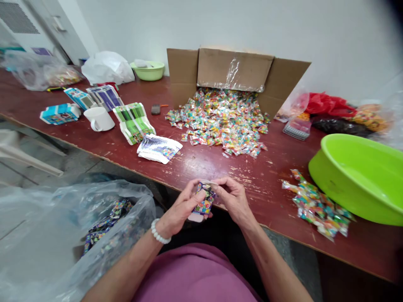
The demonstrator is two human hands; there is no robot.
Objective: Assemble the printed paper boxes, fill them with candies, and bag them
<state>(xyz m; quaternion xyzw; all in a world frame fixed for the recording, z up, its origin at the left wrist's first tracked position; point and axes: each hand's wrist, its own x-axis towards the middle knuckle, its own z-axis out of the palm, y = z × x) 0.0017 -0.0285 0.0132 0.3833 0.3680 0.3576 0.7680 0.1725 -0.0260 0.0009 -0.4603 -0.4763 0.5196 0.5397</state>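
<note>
Over the table's front edge, my left hand [185, 201] is closed round a small dark printed carton [205, 200], its thumb across the front. A pale flap sticks out at the carton's lower end. The fingers of my right hand [231, 193] pinch the flap at the top right corner of the same carton. Whether anything is inside the carton cannot be seen. Beyond my hands lies a stack of flat white and purple cartons [160, 148]. Wrapped candies [225, 121] spill in a heap out of a cardboard box [234, 69] lying on its side.
Flat green cartons [134, 121], a white mug [99, 118] and blue cartons [60, 113] stand on the left. A large green basin [355, 180] is at right, beside loose candies [321, 205]. A clear plastic bag [122, 247] with dark cartons [108, 224] hangs low at left.
</note>
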